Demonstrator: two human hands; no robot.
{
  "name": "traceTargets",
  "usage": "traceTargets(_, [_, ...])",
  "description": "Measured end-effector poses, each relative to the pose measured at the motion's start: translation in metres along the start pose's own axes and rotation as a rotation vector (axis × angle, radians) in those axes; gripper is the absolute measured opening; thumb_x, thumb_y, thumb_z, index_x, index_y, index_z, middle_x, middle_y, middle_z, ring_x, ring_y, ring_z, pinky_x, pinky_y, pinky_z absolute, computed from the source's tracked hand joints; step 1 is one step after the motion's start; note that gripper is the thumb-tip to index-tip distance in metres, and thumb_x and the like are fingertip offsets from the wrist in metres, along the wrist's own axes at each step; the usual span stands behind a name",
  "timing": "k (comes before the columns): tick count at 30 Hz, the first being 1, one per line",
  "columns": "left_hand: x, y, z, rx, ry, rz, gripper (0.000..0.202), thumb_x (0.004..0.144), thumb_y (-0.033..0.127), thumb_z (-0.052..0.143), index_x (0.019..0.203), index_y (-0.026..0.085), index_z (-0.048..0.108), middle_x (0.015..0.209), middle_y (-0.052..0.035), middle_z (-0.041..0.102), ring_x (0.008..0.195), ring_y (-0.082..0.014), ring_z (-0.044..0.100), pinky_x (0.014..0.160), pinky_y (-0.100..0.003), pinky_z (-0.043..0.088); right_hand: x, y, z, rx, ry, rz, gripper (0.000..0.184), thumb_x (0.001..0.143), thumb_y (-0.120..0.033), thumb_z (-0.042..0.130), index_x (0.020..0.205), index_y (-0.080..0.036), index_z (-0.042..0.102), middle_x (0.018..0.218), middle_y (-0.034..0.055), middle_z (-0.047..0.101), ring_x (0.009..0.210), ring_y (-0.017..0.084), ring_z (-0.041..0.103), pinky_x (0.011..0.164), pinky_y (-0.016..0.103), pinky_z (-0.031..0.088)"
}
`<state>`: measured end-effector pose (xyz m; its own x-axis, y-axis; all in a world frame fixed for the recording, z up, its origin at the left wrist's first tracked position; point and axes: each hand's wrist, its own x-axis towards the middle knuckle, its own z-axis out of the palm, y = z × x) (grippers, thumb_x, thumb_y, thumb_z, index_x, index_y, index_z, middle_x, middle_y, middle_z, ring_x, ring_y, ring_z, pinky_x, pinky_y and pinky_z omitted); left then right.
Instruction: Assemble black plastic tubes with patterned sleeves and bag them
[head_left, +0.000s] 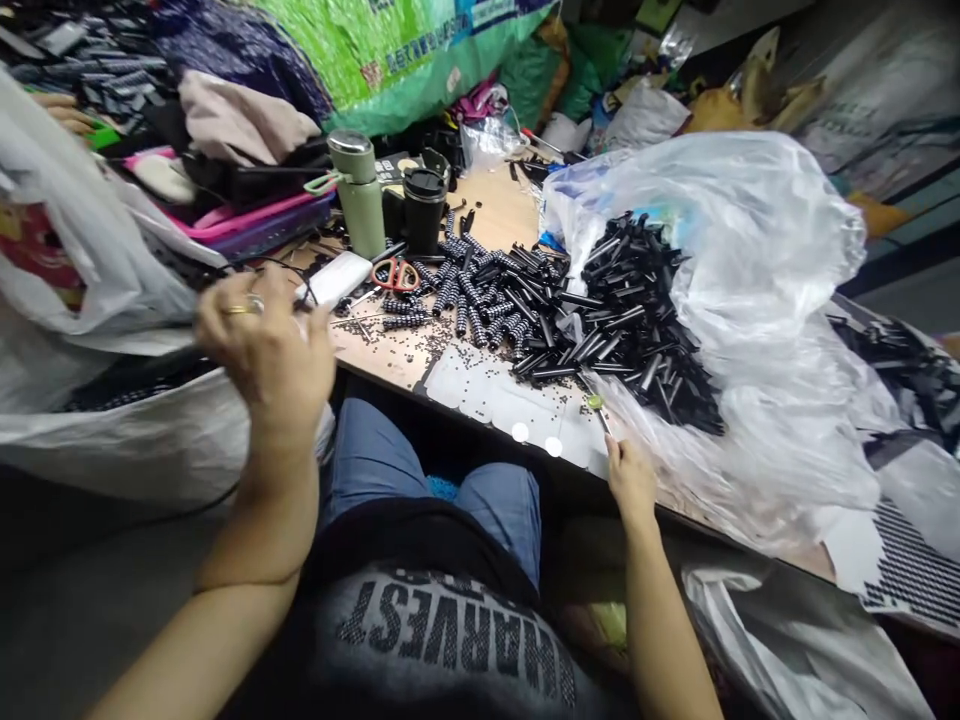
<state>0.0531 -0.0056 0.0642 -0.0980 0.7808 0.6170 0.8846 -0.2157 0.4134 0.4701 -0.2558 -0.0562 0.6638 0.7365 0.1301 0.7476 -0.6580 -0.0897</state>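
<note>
My left hand [270,335] is raised at the left, over the edge of a white sack. Its fingers are curled together, and what they hold, if anything, is hidden; a thin dark cord [296,272] shows just behind them. At the table's front edge my right hand [631,478] pinches a slim metal tool with a green part [595,403], pointing toward the pile of black plastic tubes [637,320]. To the left of that pile lie black pieces ringed with pale dots [471,290]. Tiny dark bits are scattered over a white sheet [487,385] near the edge.
Orange-handled scissors [396,275], a white box [335,277], a green flask [358,195] and a black cup [424,210] stand or lie behind the dotted pieces. A large clear plastic bag [765,250] surrounds the tubes at right. Another person's hand [64,110] shows far left.
</note>
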Motion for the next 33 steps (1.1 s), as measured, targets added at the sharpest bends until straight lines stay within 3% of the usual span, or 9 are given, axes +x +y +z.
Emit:
traceTargets(5, [-0.033, 0.081, 0.110, -0.343, -0.467, 0.352, 0.033, 0.091, 0.035, 0.052, 0.115, 0.014, 0.062, 0.106, -0.0133, 0.062, 0.103, -0.0268, 0.056, 0.094, -0.041, 0.045, 0.006, 0.013, 0.008, -0.022, 0.062, -0.046, 0.035, 0.094, -0.049, 0.038, 0.074, -0.025, 0.052, 0.082, 0.0124, 0.062, 0.077, 0.027, 0.055, 0.062, 0.036, 0.033])
traceTargets(8, [-0.042, 0.134, 0.171, -0.309, -0.654, 0.338, 0.033, 0.092, 0.031, 0.048, 0.113, 0.009, 0.060, 0.108, -0.0166, 0.061, 0.105, -0.0274, 0.056, 0.095, -0.038, 0.044, 0.006, 0.018, 0.014, -0.011, 0.105, -0.078, 0.036, 0.094, -0.049, 0.037, 0.077, -0.023, 0.054, 0.084, 0.0133, 0.061, 0.085, 0.027, 0.054, 0.071, 0.037, 0.037])
traceTargets(12, [-0.037, 0.184, 0.220, -0.199, -0.795, 0.250, 0.030, 0.092, 0.020, 0.044, 0.113, 0.005, 0.058, 0.116, -0.0209, 0.059, 0.113, -0.0291, 0.054, 0.096, -0.037, 0.042, 0.002, 0.013, 0.019, 0.014, 0.153, -0.099, 0.033, 0.094, -0.046, 0.039, 0.090, -0.019, 0.057, 0.091, 0.0130, 0.061, 0.089, 0.026, 0.053, 0.077, 0.037, 0.041])
traceTargets(15, [-0.032, 0.202, 0.243, -0.154, -0.931, 0.223, 0.022, 0.084, 0.013, 0.053, 0.102, 0.005, 0.064, 0.105, -0.0226, 0.064, 0.106, -0.0314, 0.059, 0.091, -0.038, 0.045, 0.003, -0.002, 0.018, 0.109, 0.198, -0.137, 0.029, 0.094, -0.042, 0.042, 0.095, -0.018, 0.058, 0.094, 0.0119, 0.061, 0.093, 0.025, 0.053, 0.081, 0.038, 0.043])
traceTargets(18, [-0.032, 0.203, 0.256, -0.154, -0.979, 0.227, 0.018, 0.080, 0.012, 0.059, 0.096, 0.007, 0.066, 0.099, -0.0222, 0.066, 0.100, -0.0323, 0.063, 0.087, -0.038, 0.048, 0.013, -0.027, 0.015, 0.267, 0.227, -0.195, 0.025, 0.094, -0.038, 0.044, 0.096, -0.018, 0.058, 0.096, 0.0106, 0.062, 0.095, 0.024, 0.054, 0.085, 0.039, 0.044])
traceTargets(22, [-0.041, 0.181, 0.251, -0.374, -0.875, 0.162, 0.023, 0.088, 0.021, 0.051, 0.107, 0.013, 0.062, 0.109, -0.0186, 0.065, 0.108, -0.0309, 0.061, 0.091, -0.040, 0.046, 0.041, -0.067, 0.011, 0.390, 0.204, -0.271, 0.022, 0.093, -0.034, 0.046, 0.099, -0.018, 0.060, 0.100, 0.0107, 0.063, 0.098, 0.025, 0.054, 0.088, 0.040, 0.043])
traceTargets(25, [-0.053, 0.159, 0.233, -0.815, -0.882, -0.095, 0.029, 0.086, 0.024, 0.056, 0.113, 0.013, 0.055, 0.103, -0.0150, 0.067, 0.094, -0.0260, 0.066, 0.085, -0.038, 0.050, 0.071, -0.098, 0.011, 0.425, 0.169, -0.326, 0.021, 0.093, -0.030, 0.046, 0.104, -0.019, 0.060, 0.105, 0.0115, 0.063, 0.101, 0.026, 0.053, 0.090, 0.041, 0.041])
traceTargets(29, [-0.069, 0.137, 0.205, -1.209, -1.087, -0.442, 0.037, 0.085, 0.025, 0.057, 0.118, 0.013, 0.045, 0.090, -0.0088, 0.068, 0.068, -0.0156, 0.067, 0.072, -0.031, 0.053, 0.118, -0.138, 0.015, 0.364, 0.129, -0.242, 0.021, 0.093, -0.027, 0.044, 0.102, -0.017, 0.061, 0.107, 0.0153, 0.065, 0.105, 0.029, 0.050, 0.092, 0.044, 0.037])
traceTargets(33, [-0.073, 0.127, 0.192, -1.046, -0.983, -0.335, 0.036, 0.079, 0.029, 0.065, 0.110, 0.015, 0.053, 0.096, -0.0095, 0.065, 0.065, -0.0143, 0.064, 0.071, -0.031, 0.052, 0.158, -0.162, 0.016, 0.384, 0.014, -0.108, 0.016, 0.088, -0.020, 0.050, 0.094, -0.013, 0.062, 0.104, 0.0202, 0.066, 0.113, 0.032, 0.047, 0.097, 0.050, 0.030])
